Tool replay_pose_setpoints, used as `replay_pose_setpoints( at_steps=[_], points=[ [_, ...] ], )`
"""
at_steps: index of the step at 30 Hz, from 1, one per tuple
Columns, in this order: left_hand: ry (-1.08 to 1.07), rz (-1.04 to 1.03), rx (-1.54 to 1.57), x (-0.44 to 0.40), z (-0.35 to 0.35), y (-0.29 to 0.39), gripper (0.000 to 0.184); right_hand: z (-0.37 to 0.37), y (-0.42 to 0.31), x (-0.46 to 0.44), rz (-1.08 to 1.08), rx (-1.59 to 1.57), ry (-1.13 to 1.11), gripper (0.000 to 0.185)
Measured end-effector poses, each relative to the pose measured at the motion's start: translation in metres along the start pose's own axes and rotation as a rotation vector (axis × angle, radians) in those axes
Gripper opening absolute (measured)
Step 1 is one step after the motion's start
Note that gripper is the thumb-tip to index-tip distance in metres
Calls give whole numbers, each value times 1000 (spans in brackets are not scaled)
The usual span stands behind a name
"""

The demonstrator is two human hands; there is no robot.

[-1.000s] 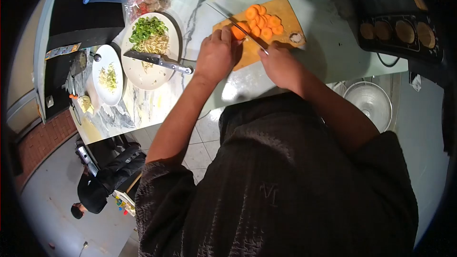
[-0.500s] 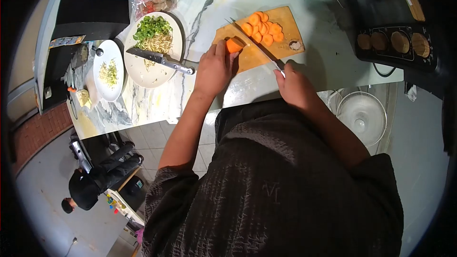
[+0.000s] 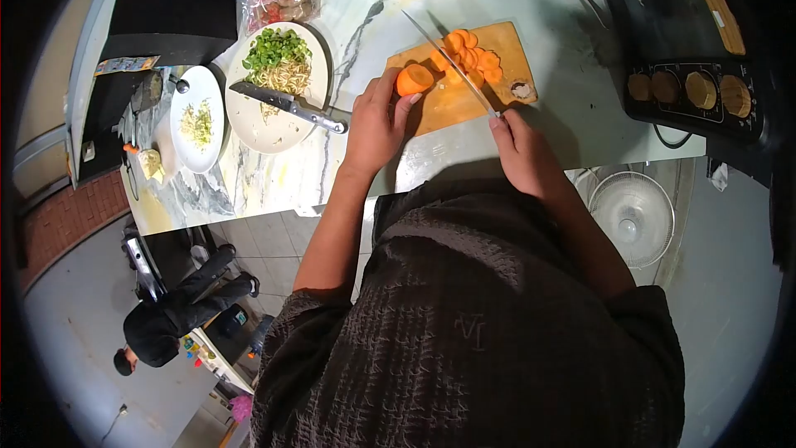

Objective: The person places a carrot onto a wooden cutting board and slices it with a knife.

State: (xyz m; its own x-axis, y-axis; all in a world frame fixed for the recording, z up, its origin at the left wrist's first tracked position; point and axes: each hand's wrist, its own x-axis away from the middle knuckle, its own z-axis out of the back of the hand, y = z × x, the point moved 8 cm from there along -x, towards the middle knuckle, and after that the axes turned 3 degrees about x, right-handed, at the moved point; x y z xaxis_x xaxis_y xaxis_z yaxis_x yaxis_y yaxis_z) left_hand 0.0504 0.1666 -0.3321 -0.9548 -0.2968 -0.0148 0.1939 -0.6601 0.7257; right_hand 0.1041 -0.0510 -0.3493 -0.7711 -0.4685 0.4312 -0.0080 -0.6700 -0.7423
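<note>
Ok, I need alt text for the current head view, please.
The left hand holds a cut carrot at a wooden cutting board; the right hand grips a knife across it, near carrot slices. To the left, a plate holds chopped greens, sprouts and a second knife.

Carrot [image 3: 414, 80], orange stump, round cut face showing, at left end of wooden board [image 3: 450, 106], knife [image 3: 448, 60] long, thin, aslant over board, tip past far edge, slices [image 3: 487, 66] round, orange, overlapping, partly behind blade
</note>
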Motion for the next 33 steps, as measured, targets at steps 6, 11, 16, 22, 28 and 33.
replay_pose_setpoints(
  at_steps=[6, 11, 16, 22, 28, 33],
  points=[
    [-3, 31, 152, 0, -2, -8, 39, 0, 3, -5, 3, -60, 10, 35],
    [-65, 157, 335, -2, -9, -10, 35, 2, 5, -3, 18, -66, 11, 35],
    [-88, 4, 24, -11, -9, 2, 32, 3, 8, 0, 9, -48, -6, 35],
    [12, 32, -151, -17, -2, -1, 23, 1, 5, 3, -28, -81, -46, 35],
    [173, -24, 21, -14, 5, 3, 16, -8, -5, 0, -22, 33, -61, 38],
    [131, 23, 114, -11, 0, -2, 23, -18, -10, -4, -5, 110, -97, 42]
  ],
)
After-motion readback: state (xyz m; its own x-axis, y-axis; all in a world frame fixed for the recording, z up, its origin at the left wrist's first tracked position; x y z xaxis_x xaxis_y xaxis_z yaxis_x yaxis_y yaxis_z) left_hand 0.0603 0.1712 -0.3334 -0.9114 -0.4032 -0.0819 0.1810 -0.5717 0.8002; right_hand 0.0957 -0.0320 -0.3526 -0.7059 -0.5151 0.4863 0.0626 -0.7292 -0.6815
